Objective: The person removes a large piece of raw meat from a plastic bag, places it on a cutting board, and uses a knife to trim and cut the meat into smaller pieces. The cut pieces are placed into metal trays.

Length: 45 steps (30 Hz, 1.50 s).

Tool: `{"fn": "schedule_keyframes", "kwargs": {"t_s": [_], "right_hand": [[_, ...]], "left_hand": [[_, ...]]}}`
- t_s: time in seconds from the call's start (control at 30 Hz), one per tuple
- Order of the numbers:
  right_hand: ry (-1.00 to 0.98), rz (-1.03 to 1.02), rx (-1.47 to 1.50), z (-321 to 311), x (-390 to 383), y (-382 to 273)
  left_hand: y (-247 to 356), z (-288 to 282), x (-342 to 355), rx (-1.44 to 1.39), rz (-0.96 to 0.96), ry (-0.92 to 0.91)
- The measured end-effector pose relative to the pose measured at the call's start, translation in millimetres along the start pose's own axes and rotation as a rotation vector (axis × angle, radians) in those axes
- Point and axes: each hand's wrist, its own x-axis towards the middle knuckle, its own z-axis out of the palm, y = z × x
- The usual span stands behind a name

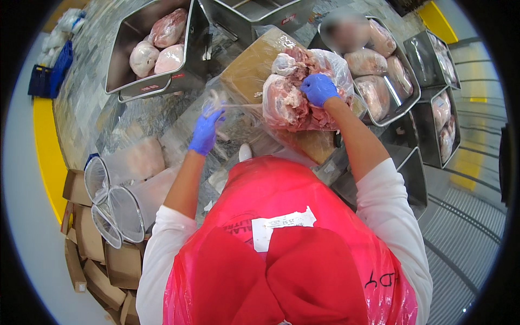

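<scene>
My left hand (205, 130), in a blue glove, is at the left edge of some loose clear plastic film (238, 108). Its fingers seem to pinch the film, though motion smears the tips. My right hand (319, 89), also gloved in blue, rests with curled fingers on a large heap of raw pink meat (287, 100). What those fingers grip, if anything, is hidden. Clear plastic wraps part of the meat. Under it lies a tan cardboard box (252, 67) covered with plastic.
Metal bins with wrapped meat stand at the upper left (124, 70) and upper right (414, 100). More metal bins (425, 59) are at the right. Clear bags in round frames (130, 208) and cardboard boxes (89, 233) lie at the lower left, a blue crate (59, 70) beyond.
</scene>
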Motion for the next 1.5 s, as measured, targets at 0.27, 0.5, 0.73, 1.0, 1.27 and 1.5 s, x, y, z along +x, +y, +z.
{"fn": "schedule_keyframes", "kwargs": {"t_s": [0.27,0.5,0.73,1.0,1.27,1.5], "right_hand": [[0.034,-0.03,0.084,-6.2,-2.7,-7.5],[0.147,-0.133,0.155,9.3,-11.4,5.8],[0.232,-0.129,0.211,3.9,-20.4,-0.1],[0.358,0.268,0.539,2.9,-30.6,-4.4],[0.511,0.461,1.229,-16.4,-55.0,0.8],[0.737,0.543,0.877,1.6,-136.5,29.9]], "left_hand": [[-36.2,24.0,108.6,-0.974,-0.324,0.136],[4.7,-20.5,137.6,-0.491,-0.305,0.252],[-21.7,25.4,116.6,0.027,-0.328,-0.11],[-22.9,45.8,114.9,0.043,-0.192,-0.161],[40.0,80.3,139.5,0.127,0.031,-0.283],[57.0,112.3,155.0,0.221,0.044,-0.197]]}}
